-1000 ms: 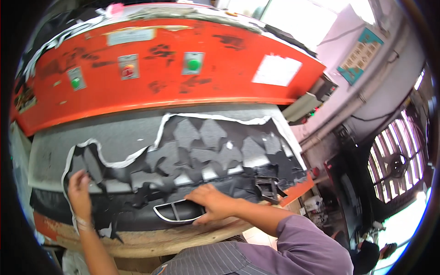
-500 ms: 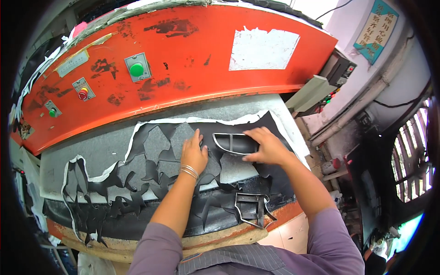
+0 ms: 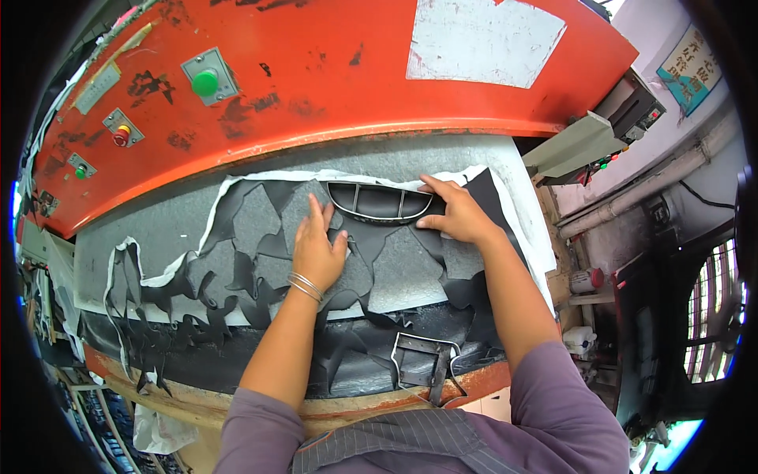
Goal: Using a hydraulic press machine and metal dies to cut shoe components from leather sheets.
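Observation:
A half-moon metal cutting die [image 3: 377, 219] with two crossbars lies near the far edge of a black sheet [image 3: 488, 197] that has many shapes cut out of it. My right hand [image 3: 462, 212] grips the die's right end between thumb and fingers. By its left end, my left hand [image 3: 320, 249] is open, fingers apart; whether a fingertip touches the die I cannot tell. Grey board [image 3: 407, 280] shows through the cut-outs. A second, boxy metal die [image 3: 426, 345] rests at the front edge, right of centre.
Beyond the board stands the red beam [image 3: 332, 87] of a press, with a green button [image 3: 204, 82] and a red knob [image 3: 121, 136]. A control box [image 3: 632, 118] sits at the right. Black scraps [image 3: 213, 332] hang over the front left.
The half-moon die has moved left and away from me, turning more level, with my right hand on it. My left hand has opened wider beside its left end. The view has shifted down.

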`<state>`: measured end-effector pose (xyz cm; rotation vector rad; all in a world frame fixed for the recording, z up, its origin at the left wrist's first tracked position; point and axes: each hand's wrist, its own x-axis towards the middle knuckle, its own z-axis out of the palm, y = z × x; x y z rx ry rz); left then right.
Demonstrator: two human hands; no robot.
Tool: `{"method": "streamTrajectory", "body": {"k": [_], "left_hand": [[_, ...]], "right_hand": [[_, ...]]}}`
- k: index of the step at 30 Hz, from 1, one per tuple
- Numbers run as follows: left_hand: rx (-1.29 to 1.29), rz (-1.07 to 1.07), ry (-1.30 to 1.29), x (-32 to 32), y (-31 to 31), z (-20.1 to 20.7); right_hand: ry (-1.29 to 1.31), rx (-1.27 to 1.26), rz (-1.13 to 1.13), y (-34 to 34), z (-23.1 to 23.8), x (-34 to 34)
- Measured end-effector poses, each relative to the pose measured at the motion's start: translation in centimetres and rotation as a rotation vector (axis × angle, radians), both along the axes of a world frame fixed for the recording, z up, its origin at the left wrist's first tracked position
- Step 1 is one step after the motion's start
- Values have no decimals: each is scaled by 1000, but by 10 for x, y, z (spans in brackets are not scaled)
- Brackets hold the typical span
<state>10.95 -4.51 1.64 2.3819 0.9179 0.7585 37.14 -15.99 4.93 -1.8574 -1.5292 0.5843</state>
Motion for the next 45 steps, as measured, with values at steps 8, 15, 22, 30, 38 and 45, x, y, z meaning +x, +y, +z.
{"method": "streamTrajectory", "body": {"k": [8, 15, 22, 30, 38, 45], "left_hand": [[31, -6, 103, 6, 3, -1], [-23, -15, 105, 8, 4, 1], [-92, -28, 59, -15, 15, 3], [-304, 511, -780, -211, 156, 45], [534, 995, -380, -429, 296, 106], [-131, 396, -271, -410, 100, 58]], "right_hand": [[-160, 160, -142, -5, -19, -7], [-183, 105, -129, -2, -25, -2], [-197, 113, -91, -3, -15, -11], [105, 318, -236, -7, 49, -143], [-166, 583, -300, 119, 147, -275], [-86, 382, 59, -11, 73, -305]]}}
